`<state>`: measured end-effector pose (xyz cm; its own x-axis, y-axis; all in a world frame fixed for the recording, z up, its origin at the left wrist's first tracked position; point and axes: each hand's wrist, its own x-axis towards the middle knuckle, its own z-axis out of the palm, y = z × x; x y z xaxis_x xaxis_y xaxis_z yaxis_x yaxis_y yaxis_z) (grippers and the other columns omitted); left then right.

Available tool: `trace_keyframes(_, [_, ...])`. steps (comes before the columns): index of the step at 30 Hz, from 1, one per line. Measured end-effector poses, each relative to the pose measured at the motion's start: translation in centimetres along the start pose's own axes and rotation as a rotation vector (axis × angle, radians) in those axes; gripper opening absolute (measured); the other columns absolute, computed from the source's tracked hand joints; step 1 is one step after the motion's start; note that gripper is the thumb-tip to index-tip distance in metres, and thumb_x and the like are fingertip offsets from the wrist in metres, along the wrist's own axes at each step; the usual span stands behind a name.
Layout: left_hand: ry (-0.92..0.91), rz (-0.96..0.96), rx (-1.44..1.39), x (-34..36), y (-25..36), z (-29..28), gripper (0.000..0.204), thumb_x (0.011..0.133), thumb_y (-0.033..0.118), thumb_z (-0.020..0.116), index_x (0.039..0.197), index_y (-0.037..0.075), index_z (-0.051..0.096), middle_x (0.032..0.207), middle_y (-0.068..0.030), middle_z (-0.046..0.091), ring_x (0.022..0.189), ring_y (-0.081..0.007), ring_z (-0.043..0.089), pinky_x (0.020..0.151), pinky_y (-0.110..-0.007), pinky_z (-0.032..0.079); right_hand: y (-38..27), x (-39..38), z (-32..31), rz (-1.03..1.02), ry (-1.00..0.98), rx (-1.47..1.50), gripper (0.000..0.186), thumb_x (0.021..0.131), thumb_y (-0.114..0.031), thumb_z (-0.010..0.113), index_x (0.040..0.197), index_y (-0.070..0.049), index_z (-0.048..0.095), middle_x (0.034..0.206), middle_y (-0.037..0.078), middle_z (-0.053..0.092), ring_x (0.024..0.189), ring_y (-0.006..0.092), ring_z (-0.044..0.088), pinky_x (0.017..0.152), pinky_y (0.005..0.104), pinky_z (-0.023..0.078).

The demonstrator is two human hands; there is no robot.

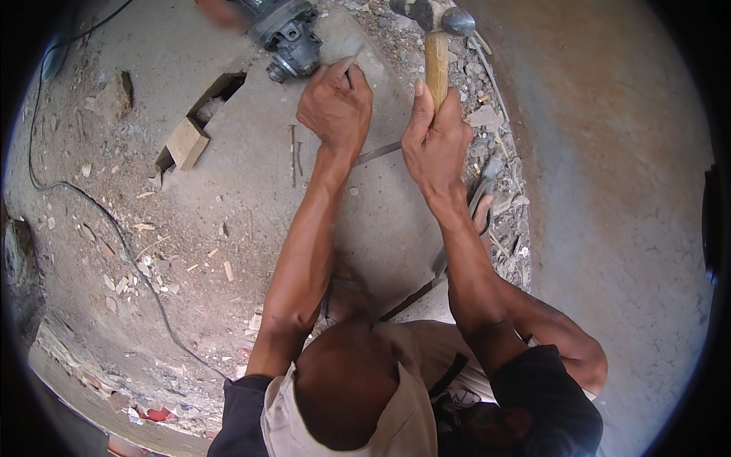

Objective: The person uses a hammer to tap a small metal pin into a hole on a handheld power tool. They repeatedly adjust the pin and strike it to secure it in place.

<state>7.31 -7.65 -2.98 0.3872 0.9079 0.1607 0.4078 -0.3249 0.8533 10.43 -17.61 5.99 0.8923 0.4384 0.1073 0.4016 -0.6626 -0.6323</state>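
My left hand (335, 103) is closed round a small, thin dark piece (346, 78), too small to name, low over the concrete slab (381, 228). Just beyond it lies a dark power tool (293, 46), like an angle grinder, with a bare spindle. My right hand (435, 141) grips the wooden handle (435, 65) of a hammer, its rounded metal head (457, 23) at the top of the view. Two rusty nails (292, 156) lie left of my left wrist. A flat metal bar (378, 152) lies on the slab, partly hidden by both hands.
A wood block (186, 143) sits in a slot in the slab. A black cable (114, 225) runs along the left, among stone chips (114, 99). Rubble (483, 114) lines the slab's right edge beside a brown floor (609, 190). A blurred reddish-brown shape (217, 11) is beside the tool.
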Motion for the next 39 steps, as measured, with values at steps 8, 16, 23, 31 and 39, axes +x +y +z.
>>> trace_keyframes(8, [-0.001, -0.036, -0.016, -0.2, 0.1, 0.3, 0.007, 0.083, 0.013, 0.072, 0.083, 0.01, 0.079, 0.067, -0.0093, 0.064, 0.06, -0.0349, 0.063, 0.054, -0.045, 0.048, 1.7, 0.1, 0.5, 0.127, -0.236, -0.173, 0.033, 0.106, -0.025, 0.054, 0.091, 0.003, 0.051, 0.059, 0.032, 0.057, 0.055, 0.0516, 0.062, 0.048, 0.056, 0.045])
trace_keyframes(16, [-0.006, -0.025, 0.006, -0.1, 0.1, -0.1, 0.007, 0.083, 0.014, 0.072, 0.082, 0.011, 0.078, 0.066, -0.0087, 0.064, 0.059, -0.0339, 0.063, 0.053, -0.045, 0.048, 0.0, -0.5, 0.2, 0.06, -0.075, 0.011, 0.031, 0.106, -0.024, 0.055, 0.09, 0.003, 0.051, 0.059, 0.032, 0.057, 0.056, 0.0512, 0.063, 0.047, 0.0556, 0.044])
trace_keyframes(23, [0.009, -0.026, -0.019, -0.2, 0.2, 0.4, 0.006, 0.082, 0.013, 0.073, 0.082, 0.009, 0.078, 0.066, -0.0089, 0.063, 0.058, -0.0335, 0.062, 0.053, -0.044, 0.048, 1.8, 0.6, 0.2, 0.077, -0.244, -0.212, 0.029, 0.106, -0.02, 0.056, 0.091, 0.003, 0.05, 0.055, 0.028, 0.055, 0.054, 0.0479, 0.064, 0.045, 0.0505, 0.045])
trace_keyframes(31, [0.004, 0.016, 0.018, -0.1, 0.0, 0.2, 0.006, 0.082, 0.012, 0.073, 0.083, 0.009, 0.079, 0.067, -0.0098, 0.065, 0.06, -0.0346, 0.064, 0.054, -0.044, 0.049, 0.4, -0.2, 0.2, 0.034, -0.049, -0.019, 0.034, 0.107, -0.026, 0.055, 0.093, 0.004, 0.051, 0.059, 0.031, 0.058, 0.056, 0.0514, 0.063, 0.047, 0.0532, 0.045])
trace_keyframes(39, [0.017, 0.019, -0.018, -0.3, -0.1, 0.1, 0.008, 0.082, 0.013, 0.073, 0.084, 0.009, 0.079, 0.07, -0.0096, 0.067, 0.061, -0.0343, 0.065, 0.055, -0.045, 0.05, 0.3, 0.0, -0.2, 0.081, -0.195, -0.071, 0.032, 0.106, -0.024, 0.057, 0.091, 0.004, 0.051, 0.056, 0.029, 0.057, 0.051, 0.0481, 0.062, 0.045, 0.0508, 0.046])
